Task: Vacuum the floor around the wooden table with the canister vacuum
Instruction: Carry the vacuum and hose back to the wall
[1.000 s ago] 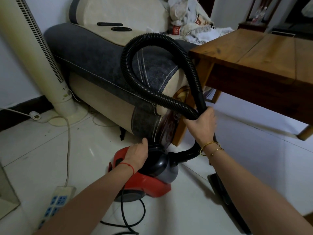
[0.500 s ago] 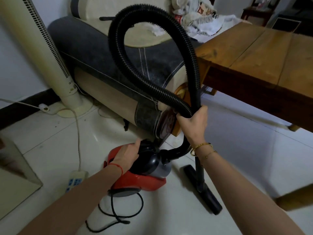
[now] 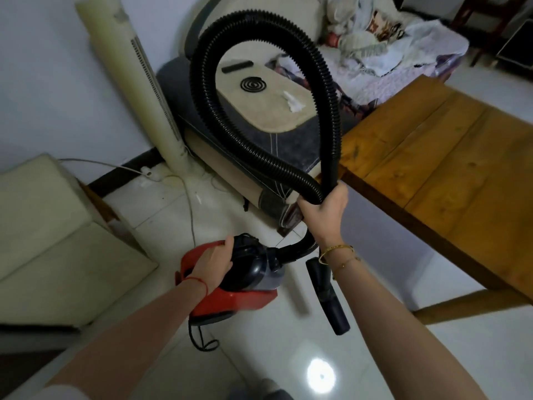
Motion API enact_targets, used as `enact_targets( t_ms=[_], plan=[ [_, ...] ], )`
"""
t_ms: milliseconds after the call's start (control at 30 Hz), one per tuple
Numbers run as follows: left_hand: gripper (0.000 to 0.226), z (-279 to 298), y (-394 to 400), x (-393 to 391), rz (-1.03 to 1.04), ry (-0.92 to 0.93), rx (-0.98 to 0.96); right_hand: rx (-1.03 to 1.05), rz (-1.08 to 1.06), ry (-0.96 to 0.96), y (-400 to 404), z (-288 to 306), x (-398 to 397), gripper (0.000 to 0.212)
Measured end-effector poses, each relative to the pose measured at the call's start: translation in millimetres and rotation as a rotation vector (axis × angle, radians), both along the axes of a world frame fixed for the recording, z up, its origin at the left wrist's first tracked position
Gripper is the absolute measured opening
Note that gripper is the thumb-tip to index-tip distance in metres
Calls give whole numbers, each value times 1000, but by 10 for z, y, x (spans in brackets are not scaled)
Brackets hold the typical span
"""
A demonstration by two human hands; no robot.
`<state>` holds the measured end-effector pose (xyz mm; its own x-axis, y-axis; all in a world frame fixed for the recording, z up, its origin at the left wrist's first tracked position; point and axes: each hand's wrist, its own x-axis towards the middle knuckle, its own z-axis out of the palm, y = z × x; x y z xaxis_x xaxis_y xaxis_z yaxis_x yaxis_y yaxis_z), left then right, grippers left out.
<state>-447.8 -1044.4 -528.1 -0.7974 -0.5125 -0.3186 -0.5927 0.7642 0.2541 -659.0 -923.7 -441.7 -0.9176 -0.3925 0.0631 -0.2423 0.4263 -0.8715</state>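
My right hand (image 3: pixel 324 210) was clamped around the black ribbed hose (image 3: pixel 251 157), fingers curled over the spot where its 2 runs crossed, forearm stretched out and 2 thin gold bracelets (image 3: pixel 336 251) sitting at the wrist. My left hand (image 3: pixel 215 261) gripped the top of the red canister vacuum (image 3: pixel 230 295), thumb lying against its glossy black dome, a red thread around that wrist. From my right fist the corrugated hose rose in 1 tall loop in front of the sofa arm (image 3: pixel 265 111) and curved back down; below the fist a smooth black elbow ran into the canister's front. The canister was on the pale glossy tile floor (image 3: pixel 389 327), its black cord (image 3: pixel 202 339) looped just behind it. The flat black floor nozzle (image 3: pixel 327 293) was just beside the canister, under my right wrist. The wooden table (image 3: pixel 432 157), bare planks with visible grain, stood to my right, its near corner close to the hose loop. The padded beige arm top carried a dark spiral coil (image 3: pixel 253 83), a black bar-shaped thing (image 3: pixel 237 67) and a white scrap (image 3: pixel 292 101). A cream tower fan (image 3: pixel 129 90) stood against the wall to the left, and a beige cushioned seat (image 3: pixel 43 226) lay nearer on that side.
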Motion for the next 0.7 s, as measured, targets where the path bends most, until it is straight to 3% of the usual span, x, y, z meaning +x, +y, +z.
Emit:
enact_targets(
  t_ms=[367,700],
  plan=[
    [37,2237,530,821,103,-45,44,-42,26,-129,312,2152,638,69],
    [32,2988,877,1405,160,-70,66,-37,65,-126,572,2840,1146,69]
  ],
)
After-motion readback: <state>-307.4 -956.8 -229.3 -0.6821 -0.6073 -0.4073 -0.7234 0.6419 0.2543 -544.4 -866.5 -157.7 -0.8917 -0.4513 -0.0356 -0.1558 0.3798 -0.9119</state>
